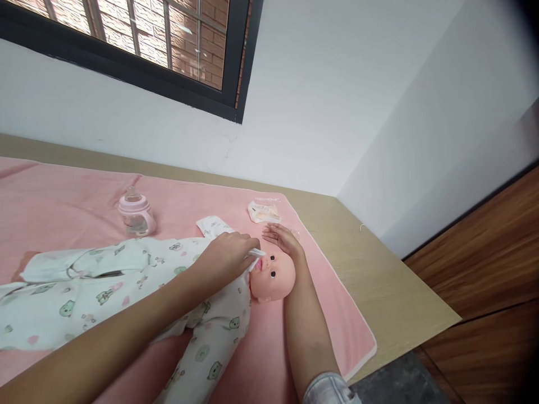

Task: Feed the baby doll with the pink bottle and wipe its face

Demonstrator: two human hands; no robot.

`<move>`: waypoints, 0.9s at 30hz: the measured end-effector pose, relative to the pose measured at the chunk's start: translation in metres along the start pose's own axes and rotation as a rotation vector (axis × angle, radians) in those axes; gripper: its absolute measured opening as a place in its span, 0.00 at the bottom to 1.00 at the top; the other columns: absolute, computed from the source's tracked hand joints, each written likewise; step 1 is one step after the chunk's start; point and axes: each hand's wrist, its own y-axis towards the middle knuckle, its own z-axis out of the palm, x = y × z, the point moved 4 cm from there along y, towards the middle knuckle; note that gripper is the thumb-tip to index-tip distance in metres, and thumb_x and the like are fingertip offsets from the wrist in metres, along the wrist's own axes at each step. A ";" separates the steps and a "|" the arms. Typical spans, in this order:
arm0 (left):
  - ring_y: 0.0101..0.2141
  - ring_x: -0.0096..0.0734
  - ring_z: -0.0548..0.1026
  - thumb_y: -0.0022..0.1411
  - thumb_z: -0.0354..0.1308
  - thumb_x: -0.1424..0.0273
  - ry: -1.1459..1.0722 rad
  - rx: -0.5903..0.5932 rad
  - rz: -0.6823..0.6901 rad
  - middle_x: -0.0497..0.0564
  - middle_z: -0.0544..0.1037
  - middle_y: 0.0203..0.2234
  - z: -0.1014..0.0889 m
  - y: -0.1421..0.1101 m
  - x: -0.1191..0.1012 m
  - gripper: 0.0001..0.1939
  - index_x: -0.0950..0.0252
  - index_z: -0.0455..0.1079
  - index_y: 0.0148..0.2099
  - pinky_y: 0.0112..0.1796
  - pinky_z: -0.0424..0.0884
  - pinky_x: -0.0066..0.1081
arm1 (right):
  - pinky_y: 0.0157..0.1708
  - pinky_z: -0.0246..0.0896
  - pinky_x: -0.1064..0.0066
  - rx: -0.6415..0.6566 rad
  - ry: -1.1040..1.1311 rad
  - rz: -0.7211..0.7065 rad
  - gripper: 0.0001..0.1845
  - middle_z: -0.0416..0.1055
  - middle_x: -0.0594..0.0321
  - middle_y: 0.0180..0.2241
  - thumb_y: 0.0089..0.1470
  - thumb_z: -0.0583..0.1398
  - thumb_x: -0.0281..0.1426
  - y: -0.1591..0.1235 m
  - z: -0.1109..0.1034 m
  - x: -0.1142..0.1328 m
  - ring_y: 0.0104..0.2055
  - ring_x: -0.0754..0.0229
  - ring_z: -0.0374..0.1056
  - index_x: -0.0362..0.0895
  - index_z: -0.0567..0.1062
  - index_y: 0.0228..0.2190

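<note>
A baby doll (pixel 273 275) lies on its back, its bare head to the right. It wears a white suit (pixel 160 264) printed with small animals. Over its chest and chin, my left hand (pixel 231 255) pinches a small piece of white cloth (pixel 256 253) close to the doll's mouth. Whether that cloth is separate or part of the collar, I cannot tell. My right hand (pixel 283 238) rests beside the far side of the head, fingers stretched out and holding nothing. Its forearm runs along the crown of the doll's head.
A pink baby bottle (pixel 137 213) with a handle stands behind the doll's legs. Near my right hand lies a small white packet (pixel 263 212). A pink mat (pixel 328 314) covers much of the wooden tabletop (pixel 379 280). Behind are a wall and a barred window (pixel 168 45).
</note>
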 end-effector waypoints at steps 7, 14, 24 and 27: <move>0.37 0.36 0.74 0.64 0.48 0.70 -0.156 0.008 -0.036 0.48 0.77 0.35 -0.005 -0.003 -0.001 0.12 0.61 0.74 0.40 0.34 0.63 0.31 | 0.44 0.73 0.68 -0.007 -0.005 -0.002 0.08 0.78 0.57 0.33 0.58 0.58 0.26 -0.001 0.001 0.001 0.34 0.62 0.76 0.40 0.71 0.40; 0.37 0.37 0.75 0.62 0.49 0.68 -0.260 0.036 -0.057 0.47 0.78 0.35 -0.004 -0.005 -0.009 0.13 0.59 0.75 0.40 0.36 0.66 0.32 | 0.47 0.72 0.65 -0.014 -0.008 -0.004 0.08 0.77 0.56 0.34 0.57 0.58 0.26 -0.002 0.002 0.002 0.35 0.61 0.76 0.40 0.71 0.40; 0.37 0.40 0.75 0.64 0.48 0.65 -0.230 0.002 -0.054 0.50 0.78 0.35 0.000 -0.003 -0.007 0.14 0.60 0.75 0.41 0.35 0.65 0.33 | 0.47 0.72 0.66 -0.009 -0.005 0.000 0.07 0.77 0.56 0.34 0.57 0.59 0.27 -0.002 0.002 0.002 0.34 0.62 0.76 0.40 0.71 0.40; 0.37 0.40 0.75 0.64 0.47 0.66 -0.214 -0.009 -0.049 0.51 0.78 0.35 0.001 -0.002 -0.007 0.15 0.60 0.75 0.41 0.35 0.65 0.33 | 0.46 0.72 0.66 -0.003 -0.001 -0.006 0.08 0.77 0.57 0.33 0.57 0.59 0.27 -0.003 0.002 0.002 0.34 0.62 0.76 0.40 0.71 0.40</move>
